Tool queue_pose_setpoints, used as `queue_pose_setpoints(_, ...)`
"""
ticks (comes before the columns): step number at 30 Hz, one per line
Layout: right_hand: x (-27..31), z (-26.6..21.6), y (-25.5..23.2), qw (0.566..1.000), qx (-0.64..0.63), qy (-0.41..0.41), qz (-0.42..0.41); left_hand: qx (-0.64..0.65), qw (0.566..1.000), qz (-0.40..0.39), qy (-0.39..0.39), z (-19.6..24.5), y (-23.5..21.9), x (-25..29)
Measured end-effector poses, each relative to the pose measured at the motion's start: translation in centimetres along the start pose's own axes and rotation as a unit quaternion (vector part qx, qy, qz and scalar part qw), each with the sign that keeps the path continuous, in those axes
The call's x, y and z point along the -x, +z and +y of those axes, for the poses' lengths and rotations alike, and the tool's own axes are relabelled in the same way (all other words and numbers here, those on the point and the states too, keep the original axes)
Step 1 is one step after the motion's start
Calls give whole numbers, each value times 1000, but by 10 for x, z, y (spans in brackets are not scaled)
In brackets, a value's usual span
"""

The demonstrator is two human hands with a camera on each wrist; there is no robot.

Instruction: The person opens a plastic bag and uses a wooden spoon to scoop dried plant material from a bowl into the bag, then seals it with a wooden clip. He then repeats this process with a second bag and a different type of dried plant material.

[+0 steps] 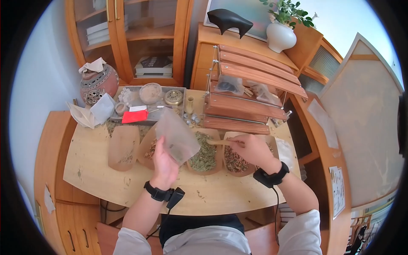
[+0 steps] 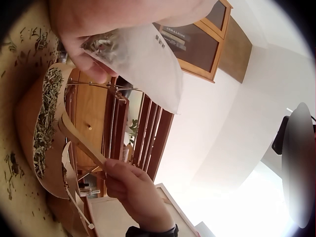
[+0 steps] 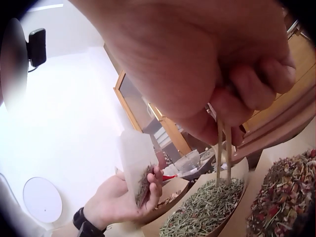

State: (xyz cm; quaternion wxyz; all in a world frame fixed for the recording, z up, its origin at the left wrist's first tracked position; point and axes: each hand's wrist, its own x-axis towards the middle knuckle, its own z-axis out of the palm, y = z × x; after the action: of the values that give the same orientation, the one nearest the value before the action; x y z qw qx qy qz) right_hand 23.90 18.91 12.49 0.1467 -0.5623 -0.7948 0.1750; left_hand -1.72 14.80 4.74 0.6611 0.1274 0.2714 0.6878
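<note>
A translucent white pouch (image 1: 176, 138) is gripped by my left hand (image 1: 165, 163), its fingers curled round the lower part. Dried herbs (image 3: 143, 187) fill the pouch's bottom corner in the right wrist view. My right hand (image 1: 251, 149) pinches slim bamboo tongs (image 1: 219, 142). Their tips reach into the green dried herbs (image 3: 205, 207) in a kraft-paper tray (image 1: 220, 159), just right of the pouch. Below the right hand, another tray holds a reddish flower mix (image 1: 236, 161). The tray (image 1: 146, 136) behind the left hand is partly hidden.
A paper tray (image 1: 123, 148) with a few scraps lies at the left. Behind stands a grey tray (image 1: 148, 121) with jars, a brass tin (image 1: 173, 97) and a red packet (image 1: 134, 116). A slatted wooden rack (image 1: 250, 108) rises at the back right. Herb crumbs dot the table (image 1: 102, 187).
</note>
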Motion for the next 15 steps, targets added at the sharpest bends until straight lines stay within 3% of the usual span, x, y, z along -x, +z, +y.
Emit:
queue_pose_setpoints(2, 0, 4, -7, 998, -1, 56, -15, -5, 1000, -3, 9, -2, -3, -1)
queue_pose_setpoints(5, 0, 5, -11, 996, 8, 75, -51, -3, 1000, -6, 16, -1, 0, 0)
queue_pose_setpoints(11, -10, 19, 7, 983, -83, 92, -135, -16, 1000, 3, 22, -1, 2, 1)
queue_pose_setpoints(15, -9, 24, 27, 981, -136, 67, -119, -12, 1000, -7, 21, -2, -1, 0)
